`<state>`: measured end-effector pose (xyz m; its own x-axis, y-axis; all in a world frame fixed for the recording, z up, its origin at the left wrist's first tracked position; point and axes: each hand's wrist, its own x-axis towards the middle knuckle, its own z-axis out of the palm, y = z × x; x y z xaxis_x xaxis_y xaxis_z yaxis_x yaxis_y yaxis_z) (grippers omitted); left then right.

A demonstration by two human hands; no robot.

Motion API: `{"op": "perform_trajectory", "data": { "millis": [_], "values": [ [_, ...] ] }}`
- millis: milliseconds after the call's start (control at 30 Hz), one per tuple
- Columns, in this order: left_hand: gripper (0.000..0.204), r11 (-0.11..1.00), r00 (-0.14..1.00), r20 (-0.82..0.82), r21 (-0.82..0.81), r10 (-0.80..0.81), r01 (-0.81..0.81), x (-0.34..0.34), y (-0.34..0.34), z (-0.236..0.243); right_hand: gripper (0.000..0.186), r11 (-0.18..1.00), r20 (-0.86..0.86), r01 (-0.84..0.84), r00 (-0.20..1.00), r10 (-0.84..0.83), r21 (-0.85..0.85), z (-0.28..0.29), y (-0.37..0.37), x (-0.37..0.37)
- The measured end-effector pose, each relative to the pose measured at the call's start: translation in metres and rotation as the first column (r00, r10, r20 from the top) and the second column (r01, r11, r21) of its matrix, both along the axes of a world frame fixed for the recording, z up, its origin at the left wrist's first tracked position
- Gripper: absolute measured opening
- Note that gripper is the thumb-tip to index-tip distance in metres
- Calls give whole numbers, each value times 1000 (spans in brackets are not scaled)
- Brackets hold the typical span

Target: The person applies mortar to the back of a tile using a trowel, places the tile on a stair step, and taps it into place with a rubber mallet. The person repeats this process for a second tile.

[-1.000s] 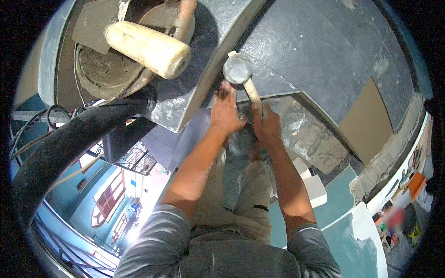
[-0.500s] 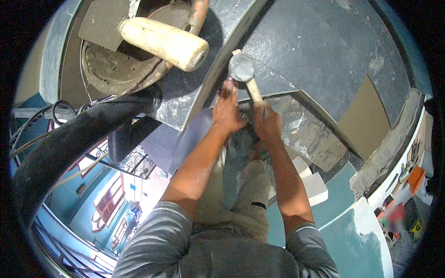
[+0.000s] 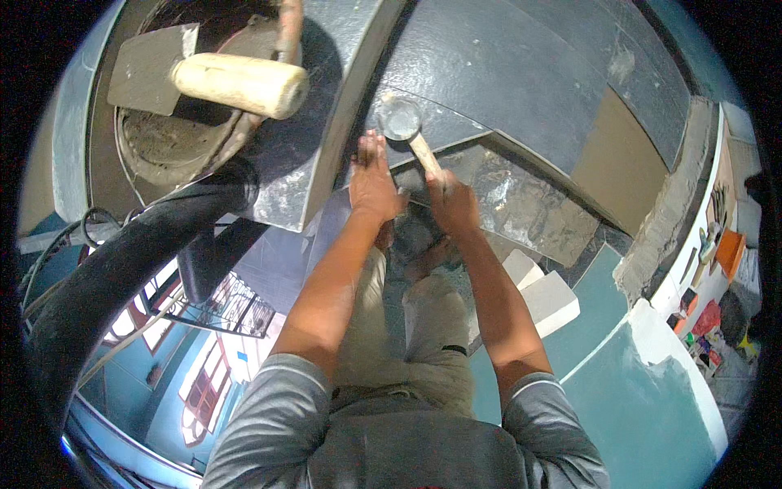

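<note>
A mallet with a round grey head and a pale wooden handle is in my right hand, its fingers wrapped round the handle's lower end. The mallet head is over the near-left part of a dark grey floor tile; whether it touches the tile I cannot tell. My left hand lies beside it with fingers stretched forward, next to the raised edge of a dark slab. It holds nothing that shows. A rough, mortar-smeared surface is exposed on the near side of the tile.
At upper left, a trowel with a thick wooden handle rests across a bucket holding grey mortar. A thick black pipe crosses the left side. White blocks lie right of my legs, and brown board lies farther right.
The whole view has shifted, so the bucket and tiles appear farther left and higher. Against the tile, the mallet head and my left hand have come slightly nearer. My right hand keeps its grip.
</note>
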<state>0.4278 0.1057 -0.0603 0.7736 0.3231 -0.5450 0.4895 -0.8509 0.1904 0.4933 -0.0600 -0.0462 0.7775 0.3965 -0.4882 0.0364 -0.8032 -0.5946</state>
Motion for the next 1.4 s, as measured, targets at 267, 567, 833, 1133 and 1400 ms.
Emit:
{"op": "perform_trajectory", "data": {
  "millis": [267, 567, 833, 1133, 1400],
  "values": [
    [91, 988, 979, 203, 154, -35, 3, -3, -1, -41, 33, 969, 418, -129, 908, 31, 209, -20, -9, -8],
    [69, 987, 982, 186, 159, -43, 13, -3, 0, -46, 32, 949, 156, 79, 979, -132, 306, -8, -81, -50],
    [76, 975, 988, 139, 218, -67, 36, 1, -2, -49, 37, 975, 79, 73, 993, -91, 208, -20, -76, -21],
    [83, 988, 999, 28, 149, -37, 32, 6, 2, -46, 38, 923, -6, 177, 983, -186, 341, 2, -68, -29],
    [80, 961, 983, 110, 248, -150, 119, 7, 3, -44, 29, 320, -695, 888, 457, -555, 329, 41, -73, -69]
  ]
}}
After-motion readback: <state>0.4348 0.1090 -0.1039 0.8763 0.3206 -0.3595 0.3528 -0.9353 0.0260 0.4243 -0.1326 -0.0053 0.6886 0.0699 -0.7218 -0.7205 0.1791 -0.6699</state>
